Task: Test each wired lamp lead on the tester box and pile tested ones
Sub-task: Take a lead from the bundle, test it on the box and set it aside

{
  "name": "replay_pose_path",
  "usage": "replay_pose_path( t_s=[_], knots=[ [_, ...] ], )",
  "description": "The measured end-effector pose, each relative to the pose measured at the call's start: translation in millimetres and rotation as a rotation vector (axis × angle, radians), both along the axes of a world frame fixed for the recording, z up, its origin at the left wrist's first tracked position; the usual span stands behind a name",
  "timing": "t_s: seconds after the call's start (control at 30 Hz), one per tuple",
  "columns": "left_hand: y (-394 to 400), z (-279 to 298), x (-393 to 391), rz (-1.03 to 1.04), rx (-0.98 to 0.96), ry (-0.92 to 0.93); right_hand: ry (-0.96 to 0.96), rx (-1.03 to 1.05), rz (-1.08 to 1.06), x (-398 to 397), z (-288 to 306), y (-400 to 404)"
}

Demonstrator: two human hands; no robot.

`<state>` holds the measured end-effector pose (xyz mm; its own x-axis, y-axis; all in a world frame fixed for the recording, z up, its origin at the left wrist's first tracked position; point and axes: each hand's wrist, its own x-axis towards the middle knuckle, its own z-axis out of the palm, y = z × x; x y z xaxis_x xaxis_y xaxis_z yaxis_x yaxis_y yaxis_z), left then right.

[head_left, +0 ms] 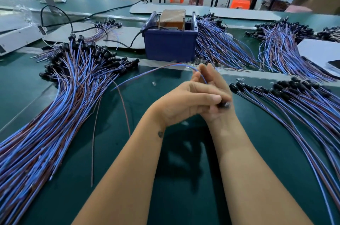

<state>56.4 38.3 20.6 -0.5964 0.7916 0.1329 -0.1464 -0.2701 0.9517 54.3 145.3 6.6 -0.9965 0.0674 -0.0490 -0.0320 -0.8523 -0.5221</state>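
Your two hands overlap above the green table [184, 178], so much of the grip is hidden: your left hand [185, 101] lies across your right hand [215, 92] and covers its palm and most of its knuckles. Only a blurred black tip of the lamp socket [225, 105] shows past your left thumb, at the right edge of the clasp; whether a bulb sits in it cannot be made out.

The lamp lead [152, 73] you hold runs with its long axis from that socket up between your right fingers, then arcs left and down, its blue and red wires ending free above the table towards the left pile [60, 99]. Socket end points right, bare ends point left.

Your left fingers are curled round the socket end, thumb laid along the top. Your right fingers stand nearly straight, pointing away from you, with the wire passing between them; how tightly they pinch it you cannot tell from here.

The blue tester box [170, 44] stands just beyond your hands, its black cable trailing left. A second pile [294, 107] lies to your right, sockets towards the middle, and further bundles [220, 48] lie beside the box. The piles are cut off at the frame edges.
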Motion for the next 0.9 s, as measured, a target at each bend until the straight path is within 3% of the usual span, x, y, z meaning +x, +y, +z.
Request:
replay_pose_path(
  t_s=[0.07,0.13,0.23,0.3,0.37,0.43,0.5,0.57,0.67,0.77,0.83,0.9],
  knots=[
    [-9.5,-4.2,-4.2,-0.058,-0.055,-0.005,-0.017,-0.072,-0.007,0.8,4.1,1.2],
    [-14.1,-7.1,-9.2,0.043,-0.149,-0.034,0.008,-0.114,-0.028,0.6,5.7,3.0],
    [-13.2,-12.4,-18.9,0.51,-0.216,-0.111,0.049,-0.182,-0.016,1.5,6.5,3.4],
    [-15.9,-14.9,-20.0,0.848,-0.327,-0.028,0.063,-0.16,0.004,1.9,6.3,3.4],
    [-27.8,-17.1,-19.7,1.084,-0.595,0.159,0.081,-0.131,0.027,2.4,5.9,3.7],
    [-50.8,-18.1,-21.9,1.285,-0.982,0.35,0.091,-0.118,0.047,2.9,5.2,3.4],
    [-74.0,-16.0,-25.0,1.339,-1.301,0.332,0.096,-0.106,0.061,3.2,4.2,3.3],
    [-89.1,-13.9,-27.0,1.3,-1.408,0.219,0.097,-0.057,0.076,3.6,3.0,3.4],
    [-92.7,-15.5,-22.7,1.291,-1.397,0.179,0.088,0.091,0.095,3.3,0.4,2.0],
    [-78.6,-15.0,-18.2,1.421,-1.305,0.33,0.103,0.218,0.137,0.8,-1.5,-0.6],
    [-61.3,-9.4,-20.3,1.442,-0.917,0.399,0.101,0.291,0.179,-1.0,-1.2,-3.1],
    [-40.8,1.9,-25.9,1.233,-0.484,0.15,0.089,0.406,0.204,-2.2,-1.8,-7.9]
  ],
)
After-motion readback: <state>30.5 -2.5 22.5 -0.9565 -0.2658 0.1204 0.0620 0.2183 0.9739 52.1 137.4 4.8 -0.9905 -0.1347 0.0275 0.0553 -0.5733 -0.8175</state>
